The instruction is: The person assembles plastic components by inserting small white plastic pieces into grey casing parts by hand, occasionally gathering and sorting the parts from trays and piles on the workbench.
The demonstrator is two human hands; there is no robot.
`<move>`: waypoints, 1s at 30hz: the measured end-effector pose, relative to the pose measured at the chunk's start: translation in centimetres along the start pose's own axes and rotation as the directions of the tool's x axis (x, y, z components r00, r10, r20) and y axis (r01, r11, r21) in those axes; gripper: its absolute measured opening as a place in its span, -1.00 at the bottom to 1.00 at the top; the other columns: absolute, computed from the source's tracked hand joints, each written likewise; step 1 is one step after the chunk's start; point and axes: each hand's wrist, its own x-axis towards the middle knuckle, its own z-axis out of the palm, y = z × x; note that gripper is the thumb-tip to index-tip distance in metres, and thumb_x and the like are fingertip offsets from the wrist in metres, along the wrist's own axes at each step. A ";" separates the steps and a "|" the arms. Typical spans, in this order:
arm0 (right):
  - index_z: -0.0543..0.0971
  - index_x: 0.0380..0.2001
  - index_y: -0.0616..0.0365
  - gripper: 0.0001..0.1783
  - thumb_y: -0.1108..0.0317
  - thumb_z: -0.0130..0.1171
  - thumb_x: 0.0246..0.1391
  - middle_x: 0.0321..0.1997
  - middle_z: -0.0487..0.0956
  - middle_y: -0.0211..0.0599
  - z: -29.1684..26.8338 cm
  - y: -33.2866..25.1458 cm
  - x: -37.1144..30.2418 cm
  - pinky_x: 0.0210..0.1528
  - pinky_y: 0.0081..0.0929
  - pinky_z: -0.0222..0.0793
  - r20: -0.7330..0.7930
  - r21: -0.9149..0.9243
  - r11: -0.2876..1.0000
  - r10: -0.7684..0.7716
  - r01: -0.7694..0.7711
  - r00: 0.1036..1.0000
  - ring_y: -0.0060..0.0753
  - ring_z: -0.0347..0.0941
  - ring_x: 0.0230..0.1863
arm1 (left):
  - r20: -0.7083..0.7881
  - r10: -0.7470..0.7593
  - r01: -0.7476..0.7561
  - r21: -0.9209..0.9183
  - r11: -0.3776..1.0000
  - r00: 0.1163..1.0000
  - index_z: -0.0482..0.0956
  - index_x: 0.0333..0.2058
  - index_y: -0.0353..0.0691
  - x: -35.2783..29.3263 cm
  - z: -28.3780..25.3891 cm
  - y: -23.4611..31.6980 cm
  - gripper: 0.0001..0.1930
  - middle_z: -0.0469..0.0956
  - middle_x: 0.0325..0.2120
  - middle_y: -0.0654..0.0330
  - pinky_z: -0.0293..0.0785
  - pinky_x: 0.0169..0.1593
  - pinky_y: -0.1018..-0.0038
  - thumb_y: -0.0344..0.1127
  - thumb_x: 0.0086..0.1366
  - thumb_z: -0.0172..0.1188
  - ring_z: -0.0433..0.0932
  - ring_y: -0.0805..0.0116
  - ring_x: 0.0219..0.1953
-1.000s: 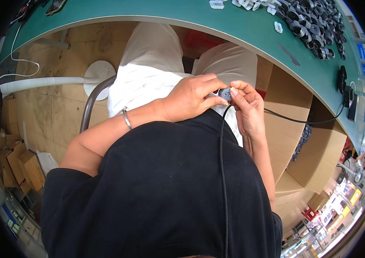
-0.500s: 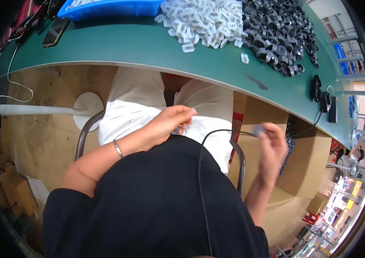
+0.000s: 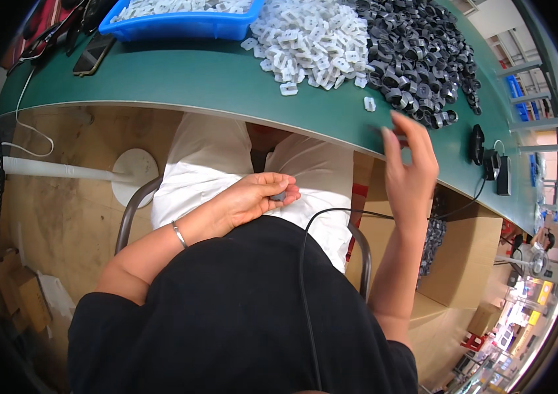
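A seated person's left hand (image 3: 252, 200) rests in the lap, fingers curled shut around a small dark part (image 3: 279, 196), keeping it ready and out of the way. The right hand (image 3: 410, 167) is raised with fingers spread and empty, near the green surface (image 3: 213, 79) edge, just below heaps of white clips (image 3: 312, 39) and black rings (image 3: 417, 52) piled within easy reach.
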 end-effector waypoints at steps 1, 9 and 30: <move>0.62 -0.20 0.21 -0.83 0.48 0.23 0.10 -0.19 0.60 -0.15 1.1 0.4 1.0 -0.07 -0.37 0.43 0.008 -0.122 0.990 -0.076 0.077 0.997 -0.17 0.52 -0.15 | -0.017 0.004 -0.004 0.037 0.999 1.000 0.41 0.07 -0.45 -0.1 -0.2 -0.1 -0.68 0.49 -0.04 0.00 0.46 0.19 0.40 -0.36 0.45 0.05 0.52 0.24 0.06; 0.62 -0.19 0.31 -0.83 0.43 0.13 0.26 -0.32 0.64 -0.30 3.0 1.5 1.5 -0.28 -0.60 0.44 -0.079 0.160 0.986 0.068 -0.055 0.995 -0.51 0.55 -0.34 | 0.081 0.102 -0.112 0.122 0.986 0.991 0.35 0.12 -0.51 -0.7 0.1 0.4 -0.64 0.38 0.12 -0.07 0.28 0.35 0.46 -0.38 0.45 0.00 0.38 0.22 0.23; 0.59 -0.23 0.32 -0.84 0.42 0.20 0.22 -0.39 0.62 -0.34 6.8 -2.2 -9.6 -0.33 -0.62 0.45 0.542 0.386 0.636 0.430 -0.668 0.722 -0.64 0.48 -0.42 | -0.057 0.024 -0.015 0.146 0.989 0.998 0.51 -0.02 -0.28 -1.2 1.2 0.7 -0.66 0.53 -0.18 0.19 0.54 0.02 0.60 -0.11 0.44 0.08 0.57 0.48 -0.13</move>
